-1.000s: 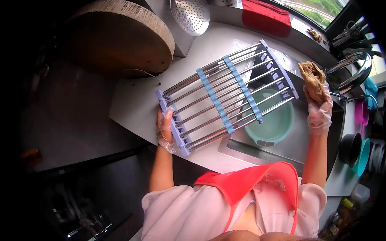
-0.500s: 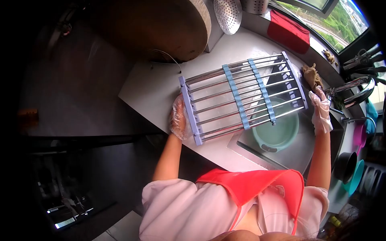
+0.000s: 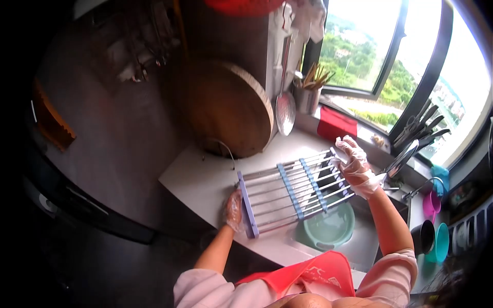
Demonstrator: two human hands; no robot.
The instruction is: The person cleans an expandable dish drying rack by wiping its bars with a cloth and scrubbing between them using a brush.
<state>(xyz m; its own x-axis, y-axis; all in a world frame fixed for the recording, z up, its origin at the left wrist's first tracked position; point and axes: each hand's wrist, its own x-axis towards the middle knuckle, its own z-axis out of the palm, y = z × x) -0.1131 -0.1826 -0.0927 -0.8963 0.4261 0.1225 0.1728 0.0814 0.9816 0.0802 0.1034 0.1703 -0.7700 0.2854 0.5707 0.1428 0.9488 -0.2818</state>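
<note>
An extendable drying rack [image 3: 295, 187] of metal rods, with lilac end bars and two blue cross strips, spans the counter and the sink. My left hand [image 3: 234, 210], in a clear plastic glove, is closed on its left end bar. My right hand [image 3: 354, 167], also gloved, is at the rack's far right corner with its fingers curled over the end; the glove partly hides the grip. Below the rack's right part, a pale green basin [image 3: 331, 226] stands in the metal sink [image 3: 367, 236].
A large round wooden board [image 3: 226, 110] leans at the back, beside a hanging skimmer [image 3: 285, 113]. A red cloth [image 3: 336, 124] hangs under the open window. Knives [image 3: 423, 126], a faucet [image 3: 423, 187], a black container [image 3: 423, 236] and a turquoise container [image 3: 439, 244] line the right side.
My right hand has moved from beside the rack up and left onto its far right corner. My left hand stays on the left end bar. The camera view has tilted up toward the window.
</note>
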